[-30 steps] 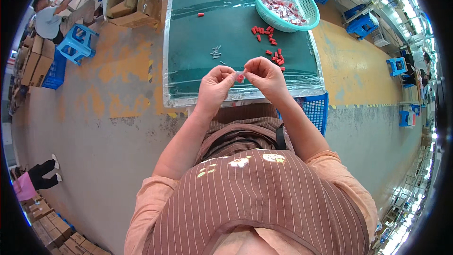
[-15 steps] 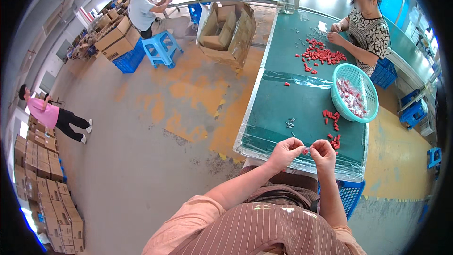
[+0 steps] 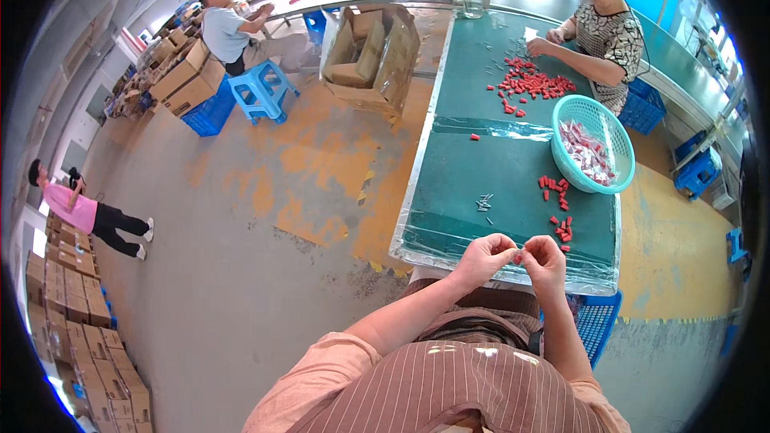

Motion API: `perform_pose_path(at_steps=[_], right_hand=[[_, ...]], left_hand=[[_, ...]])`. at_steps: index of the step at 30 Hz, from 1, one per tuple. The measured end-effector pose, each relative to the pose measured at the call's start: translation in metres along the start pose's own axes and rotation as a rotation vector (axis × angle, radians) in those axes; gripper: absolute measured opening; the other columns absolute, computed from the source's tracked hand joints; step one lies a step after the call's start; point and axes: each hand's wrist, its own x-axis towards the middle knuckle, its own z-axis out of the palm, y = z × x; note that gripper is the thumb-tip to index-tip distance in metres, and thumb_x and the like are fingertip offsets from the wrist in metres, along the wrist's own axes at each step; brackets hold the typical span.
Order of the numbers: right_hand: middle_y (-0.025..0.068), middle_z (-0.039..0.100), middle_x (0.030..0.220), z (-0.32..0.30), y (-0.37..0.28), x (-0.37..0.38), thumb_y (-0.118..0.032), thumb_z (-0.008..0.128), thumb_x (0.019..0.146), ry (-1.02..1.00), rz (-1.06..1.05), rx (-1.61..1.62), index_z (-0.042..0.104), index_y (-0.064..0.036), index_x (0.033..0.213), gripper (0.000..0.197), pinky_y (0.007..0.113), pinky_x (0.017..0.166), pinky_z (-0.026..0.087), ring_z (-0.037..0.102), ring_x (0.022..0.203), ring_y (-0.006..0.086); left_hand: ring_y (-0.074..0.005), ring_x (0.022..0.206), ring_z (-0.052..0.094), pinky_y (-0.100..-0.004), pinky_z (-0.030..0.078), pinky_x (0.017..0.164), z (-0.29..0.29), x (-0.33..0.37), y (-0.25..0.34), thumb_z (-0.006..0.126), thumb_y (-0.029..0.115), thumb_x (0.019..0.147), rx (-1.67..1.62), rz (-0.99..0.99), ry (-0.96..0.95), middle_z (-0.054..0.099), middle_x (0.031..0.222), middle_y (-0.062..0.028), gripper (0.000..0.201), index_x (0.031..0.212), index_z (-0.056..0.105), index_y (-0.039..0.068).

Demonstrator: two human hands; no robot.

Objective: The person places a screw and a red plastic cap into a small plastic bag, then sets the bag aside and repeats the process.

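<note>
Over the near edge of the green-topped table, my left hand and my right hand meet fingertip to fingertip. Both pinch a small red piece, seemingly in a clear little bag; the fingers cover most of it. Beyond my right hand, several loose red cylindrical pieces lie in two groups. A few small grey screw-like parts rest beyond my left hand. At the right edge sits a turquoise mesh basket filled with red pieces in clear bags.
Across the table a co-worker handles small parts beside a larger red pile. An open carton stands left of the table. A blue stool and a seated person are farther left. A blue crate is below the table.
The table and its surroundings have shifted slightly left and up in view. My hands keep pinching the small red piece, with fingertips drawn a little closer together.
</note>
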Motion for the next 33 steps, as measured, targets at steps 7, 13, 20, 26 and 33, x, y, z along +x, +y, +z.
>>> perform_pose_path(at_steps=[7,13,20,26,33], right_hand=[[0.0005,0.056,0.078,-0.013,-0.011,-0.025,0.004,0.062,0.079,-0.018,-0.015,-0.099,0.053,-0.0006,0.090,0.014,0.020,0.065,0.047,0.057,0.071,0.0066],[0.0044,0.058,0.071,-0.073,-0.035,-0.069,0.006,0.056,0.078,0.037,0.055,-0.426,0.055,0.0002,0.081,0.008,0.025,0.060,0.047,0.059,0.066,0.0112],[0.0041,0.061,0.080,-0.147,-0.056,-0.102,-0.004,0.062,0.079,0.330,0.120,-0.697,0.061,0.0003,0.094,0.015,0.025,0.066,0.047,0.058,0.072,0.0108],[0.0115,0.061,0.097,-0.039,-0.055,-0.056,-0.009,0.065,0.077,0.000,-0.360,-0.794,0.062,-0.0019,0.095,0.019,0.035,0.082,0.045,0.056,0.097,0.0257],[0.0143,0.059,0.098,0.016,0.015,-0.042,-0.022,0.058,0.076,-0.174,-0.195,-0.844,0.062,-0.0023,0.084,0.022,0.042,0.086,0.042,0.052,0.096,0.0349]], left_hand=[[-0.0046,0.074,0.053,-0.0207,0.045,0.068,0.014,-0.011,0.002,0.063,0.008,0.085,0.090,0.028,-0.089,0.060,0.078,0.0009,0.008,0.086,0.062,0.000],[-0.0049,0.054,0.044,-0.0219,0.036,0.045,0.018,-0.021,-0.020,0.057,0.023,0.090,-0.020,-0.346,-0.083,0.056,0.069,0.0022,0.014,0.090,0.061,0.010],[-0.0068,0.049,0.036,-0.0177,0.027,0.038,0.011,0.002,-0.005,0.033,0.043,0.098,-0.595,-0.470,-0.221,0.053,0.087,-0.0084,0.049,0.129,0.033,0.005],[-0.0080,0.051,0.038,-0.0194,0.030,0.040,0.036,0.008,-0.003,0.034,0.049,0.096,-0.482,-0.475,-0.214,0.056,0.094,-0.0086,0.055,0.136,0.029,0.011],[-0.0186,0.097,0.053,-0.0318,0.048,0.079,0.016,-0.014,-0.056,0.036,0.037,0.098,-0.181,-0.244,-0.018,0.051,0.114,-0.0116,0.054,0.142,0.020,0.011]])
